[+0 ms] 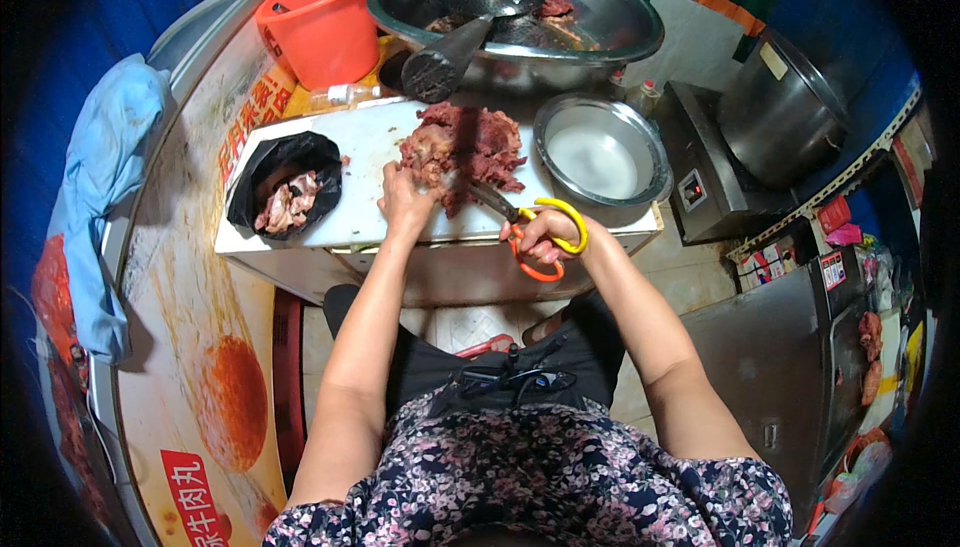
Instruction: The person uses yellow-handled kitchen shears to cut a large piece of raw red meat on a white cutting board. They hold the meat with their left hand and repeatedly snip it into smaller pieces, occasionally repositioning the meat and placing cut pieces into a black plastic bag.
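Note:
A pile of red meat (487,142) lies on a white cutting board (367,134) in front of me. My left hand (407,194) grips the near left edge of the meat. In my right hand (551,235) is a pair of kitchen scissors (570,224) with one yellow and one orange handle loop. The scissor blades reach into the near side of the pile, and their tips are hidden there. Left of the meat sits a black plastic bag (319,157), its mouth spread around pale pink scraps (289,202). To the right stands a steel basin (551,164) of cloudy whitish liquid (592,153).
Behind the board stand a large steel bowl (630,44) with a perforated ladle (487,3) across it and an orange bucket (322,44). A clear bottle (341,94) lies nearby. At right, a steel pot (780,111) rests on a cooker. A blue cloth (112,149) hangs at left.

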Tool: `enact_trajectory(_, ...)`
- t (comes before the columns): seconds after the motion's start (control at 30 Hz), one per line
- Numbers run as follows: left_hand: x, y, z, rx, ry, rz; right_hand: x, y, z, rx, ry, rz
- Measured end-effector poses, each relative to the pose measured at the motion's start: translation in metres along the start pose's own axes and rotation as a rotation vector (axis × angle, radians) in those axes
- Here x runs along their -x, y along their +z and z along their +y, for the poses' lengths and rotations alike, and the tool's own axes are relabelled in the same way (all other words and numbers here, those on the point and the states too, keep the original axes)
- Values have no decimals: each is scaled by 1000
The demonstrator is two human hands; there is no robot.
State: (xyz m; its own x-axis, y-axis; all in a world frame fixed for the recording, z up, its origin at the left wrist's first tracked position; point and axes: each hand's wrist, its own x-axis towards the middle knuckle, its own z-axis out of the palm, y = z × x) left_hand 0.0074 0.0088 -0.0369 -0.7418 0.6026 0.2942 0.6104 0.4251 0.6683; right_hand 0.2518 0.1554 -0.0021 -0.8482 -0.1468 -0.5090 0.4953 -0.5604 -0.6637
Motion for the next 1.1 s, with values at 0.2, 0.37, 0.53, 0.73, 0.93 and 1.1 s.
enact_trajectory(0.2, -1, -4, -5, -40, -60, -51, 3, 29, -14, 384, -20, 269)
enact_trajectory(0.37, 1, -6, 6, -32, -129, -87, 8, 35, -27, 1177, -245, 566)
enact_trajectory(0.53, 7, -28, 37, -52, 132, 115, 26, 95, -36, 1617, -75, 891)
enact_trajectory(0.73, -8, -23, 147, 268, 792, -30, 74, 98, 0, 1719, -337, 1059)
enact_trajectory(0.93, -47, 111, 218, -529, 1004, -462, 133, 78, 34, 1710, -328, 1161)
enact_trajectory(1.1, -54, 230, 209, -1178, 952, -261, 156, 67, 52, 1622, -306, 1186)
